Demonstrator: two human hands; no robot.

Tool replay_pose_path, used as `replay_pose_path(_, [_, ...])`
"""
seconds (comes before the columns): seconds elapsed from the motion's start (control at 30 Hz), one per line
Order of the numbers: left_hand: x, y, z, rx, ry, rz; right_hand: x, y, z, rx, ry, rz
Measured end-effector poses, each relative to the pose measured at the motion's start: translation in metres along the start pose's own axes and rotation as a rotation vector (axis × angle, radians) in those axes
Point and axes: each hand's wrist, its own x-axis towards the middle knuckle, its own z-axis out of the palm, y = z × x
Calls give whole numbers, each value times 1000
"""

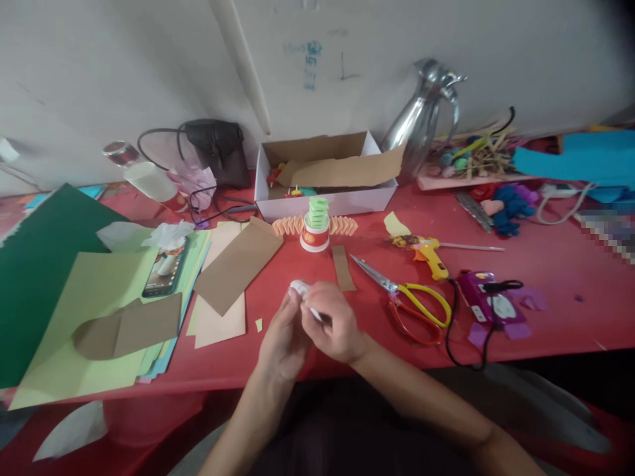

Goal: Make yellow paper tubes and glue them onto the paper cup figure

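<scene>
My left hand (282, 337) and my right hand (332, 324) meet above the front of the red table. Between their closed fingers is a small white piece (299, 287), looking like folded or crumpled paper; its full shape is hidden. A slim white edge of it shows under my right fingers. Just beyond stands a red and white paper cup (315, 239) with a folded green paper strip (318, 213) rising from it. Pleated orange paper strips (343, 226) stick out on both sides of the cup. A narrow brown cardboard strip (342, 268) lies close to my right hand.
Scissors (397, 287), a yellow glue gun (431, 258) and a purple box (489, 301) with a black cord lie to the right. Leftward are cardboard pieces (238, 264), coloured paper sheets (59, 330) and a phone (166, 268). Behind stand an open box (322, 203) and a metal jug (419, 112).
</scene>
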Motion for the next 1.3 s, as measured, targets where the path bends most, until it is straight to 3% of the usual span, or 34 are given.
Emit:
replay_pose_path(0.1, [5, 13, -1, -82, 91, -111, -6, 6, 0, -19, -170, -34])
replay_pose_path(0.27, [19, 22, -1, -254, 203, -232, -13, -1, -6, -33, -60, 220])
replay_pose_path(0.4, [22, 19, -3, -296, 212, -204, -12, -9, -17, 9, -83, 366])
replay_pose_path(0.53, [12, 11, 0, -162, 190, 20, -10, -11, -24, 31, -114, 483])
replay_pose_path(0.67, [2, 2, 3, -7, 71, 197, -8, -9, -23, -37, -187, 524])
replay_pose_path(0.83, [0, -8, 2, 34, 7, 354, -11, -10, -15, -201, -223, 429])
replay_pose_path(1.07, [-7, -27, 8, 418, 131, 735, -17, -15, -10, -281, -218, 288])
replay_pose_path(1.3, [-16, -33, 9, 565, -3, 835, -21, -14, -17, -182, -132, 220])
